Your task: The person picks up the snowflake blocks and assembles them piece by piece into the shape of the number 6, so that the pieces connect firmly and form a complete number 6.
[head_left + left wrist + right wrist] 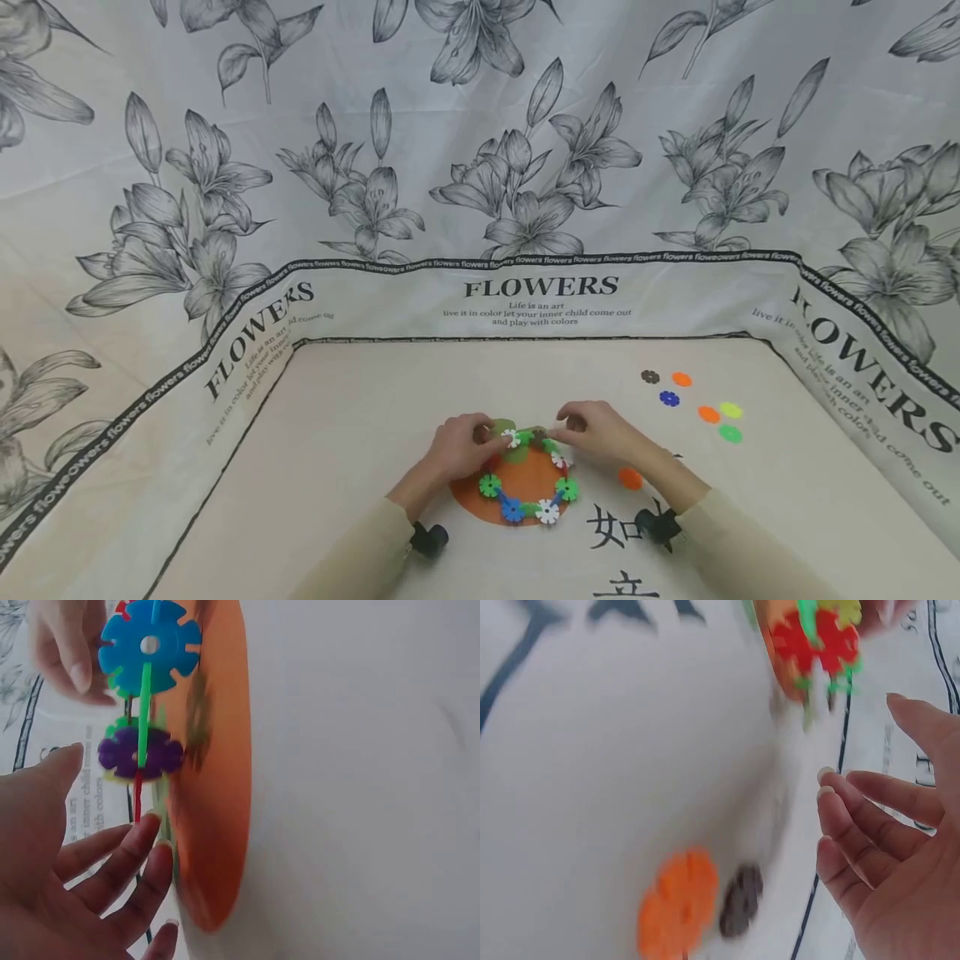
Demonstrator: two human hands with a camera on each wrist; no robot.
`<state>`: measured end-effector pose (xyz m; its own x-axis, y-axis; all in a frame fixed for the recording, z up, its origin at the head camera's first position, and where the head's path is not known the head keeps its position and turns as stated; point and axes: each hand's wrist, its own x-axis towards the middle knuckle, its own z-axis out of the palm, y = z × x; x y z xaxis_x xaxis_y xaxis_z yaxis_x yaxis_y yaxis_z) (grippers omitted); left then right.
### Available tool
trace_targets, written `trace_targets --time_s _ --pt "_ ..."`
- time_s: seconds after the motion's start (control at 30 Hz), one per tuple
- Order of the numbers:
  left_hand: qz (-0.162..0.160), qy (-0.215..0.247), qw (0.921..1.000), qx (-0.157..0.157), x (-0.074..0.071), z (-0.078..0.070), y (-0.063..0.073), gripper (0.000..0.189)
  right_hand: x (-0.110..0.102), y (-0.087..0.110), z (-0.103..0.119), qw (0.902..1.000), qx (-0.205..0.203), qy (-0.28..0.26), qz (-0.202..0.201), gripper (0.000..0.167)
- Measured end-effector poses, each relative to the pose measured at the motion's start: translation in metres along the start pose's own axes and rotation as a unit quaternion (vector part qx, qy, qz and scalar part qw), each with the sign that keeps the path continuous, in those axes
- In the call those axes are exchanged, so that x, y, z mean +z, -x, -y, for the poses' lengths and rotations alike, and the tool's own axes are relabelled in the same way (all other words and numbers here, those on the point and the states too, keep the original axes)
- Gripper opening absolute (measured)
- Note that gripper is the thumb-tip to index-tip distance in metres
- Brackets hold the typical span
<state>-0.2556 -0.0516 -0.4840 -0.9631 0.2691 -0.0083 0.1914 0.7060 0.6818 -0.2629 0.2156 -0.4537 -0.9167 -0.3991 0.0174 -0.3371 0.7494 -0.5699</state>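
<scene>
A ring of linked notched plastic discs, in green, white, blue, red and brown, lies over an orange fruit print with green leaves. At its upper left is my left hand; the thumb and fingers stand apart. In the left wrist view, the fingertips are right at a red disc edge, below a purple disc and a blue disc. My right hand is at the ring's upper right. The right wrist view shows its fingers loosely spread, with nothing between them, below a red disc.
Loose discs lie to the right: brown, dark blue, yellow, green and several orange ones, one beside the right forearm. A flower-printed cloth rises behind and at both sides. Black characters mark the cloth.
</scene>
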Motion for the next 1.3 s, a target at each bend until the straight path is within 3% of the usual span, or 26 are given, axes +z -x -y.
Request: trace_targets --time_s 0.17,0.37,0.47,0.63,0.8,1.13,1.3 --pt "-0.001 0.050 0.9987 -0.002 -0.011 0.012 0.009 0.043 -0.034 0.013 -0.023 0.9991 0.016 0.027 -0.030 0.036" --pt "-0.002 0.068 0.9977 0.002 -0.013 0.026 0.015 0.035 -0.061 0.021 -0.070 0.9939 0.048 0.045 -0.089 0.036" --pt "0.003 0.076 0.9971 0.002 -0.011 0.031 0.017 0.031 -0.069 0.022 -0.093 0.9898 0.083 0.045 -0.107 0.038" --pt "0.013 0.093 0.9954 0.019 -0.008 0.032 0.019 0.024 -0.077 0.023 -0.118 0.9779 0.181 0.035 -0.098 0.047" --pt "0.026 0.102 0.9940 0.029 -0.007 0.032 0.019 0.021 -0.082 0.021 -0.127 0.9650 0.243 0.039 -0.090 0.051" --pt "0.036 0.116 0.9920 0.032 0.000 0.033 0.019 0.019 -0.080 0.017 -0.131 0.9619 0.256 0.019 -0.094 0.037" --pt "0.039 0.133 0.9901 0.022 0.002 0.034 0.017 0.020 -0.078 0.016 -0.131 0.9594 0.268 -0.002 -0.090 0.041"
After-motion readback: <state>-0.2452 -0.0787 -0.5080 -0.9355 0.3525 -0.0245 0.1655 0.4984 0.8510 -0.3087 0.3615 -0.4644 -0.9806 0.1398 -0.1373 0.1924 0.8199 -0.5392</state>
